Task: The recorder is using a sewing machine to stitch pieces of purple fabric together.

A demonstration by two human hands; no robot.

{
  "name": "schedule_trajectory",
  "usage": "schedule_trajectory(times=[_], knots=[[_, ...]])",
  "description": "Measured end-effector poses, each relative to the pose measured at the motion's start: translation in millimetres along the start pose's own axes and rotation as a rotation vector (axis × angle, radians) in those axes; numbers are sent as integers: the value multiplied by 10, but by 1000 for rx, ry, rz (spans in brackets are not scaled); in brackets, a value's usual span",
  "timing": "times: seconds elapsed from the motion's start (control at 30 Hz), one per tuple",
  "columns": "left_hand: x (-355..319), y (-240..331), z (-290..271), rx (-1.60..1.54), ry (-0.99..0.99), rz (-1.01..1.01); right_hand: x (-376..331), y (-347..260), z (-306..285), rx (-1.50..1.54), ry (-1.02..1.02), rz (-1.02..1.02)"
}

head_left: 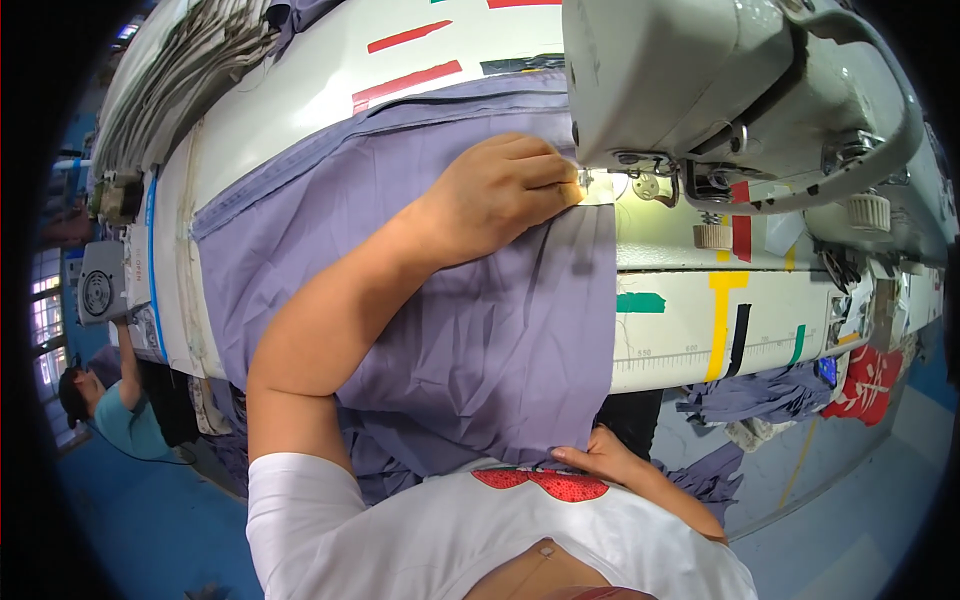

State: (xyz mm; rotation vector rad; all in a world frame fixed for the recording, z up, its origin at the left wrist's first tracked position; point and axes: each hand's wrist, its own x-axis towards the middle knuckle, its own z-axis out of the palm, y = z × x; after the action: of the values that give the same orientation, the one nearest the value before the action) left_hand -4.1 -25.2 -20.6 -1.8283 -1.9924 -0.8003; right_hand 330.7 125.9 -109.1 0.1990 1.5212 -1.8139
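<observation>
A large piece of purple fabric (450,330) lies over the sewing machine's white bed and hangs down in front of me, with a folded seam along its far edge. My left hand (505,190) rests over the cloth, fingers curled and tips pinched right beside the needle area of the sewing machine (670,80). A small pale piece (597,187) shows lit at those fingertips; what exactly they pinch is hidden. Lower down, near my body, my right hand (608,457) grips the fabric's near right edge, thumb on top.
Stacked grey fabric pieces (185,80) stand at the far left. Coloured tape strips and a printed ruler (665,358) mark the white table. More purple cloth (760,395) and a red cloth (865,385) lie at the right. Another person (125,410) works at the left.
</observation>
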Motion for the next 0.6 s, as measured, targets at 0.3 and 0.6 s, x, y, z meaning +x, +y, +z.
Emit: schedule_trajectory(times=[0.3,0.6], knots=[[-25,-66,55,1,16,30,-27,66,-20,-65,6,46],[-289,147,-374,314,-213,-674,8,-90,-3,-11,44,-160]])
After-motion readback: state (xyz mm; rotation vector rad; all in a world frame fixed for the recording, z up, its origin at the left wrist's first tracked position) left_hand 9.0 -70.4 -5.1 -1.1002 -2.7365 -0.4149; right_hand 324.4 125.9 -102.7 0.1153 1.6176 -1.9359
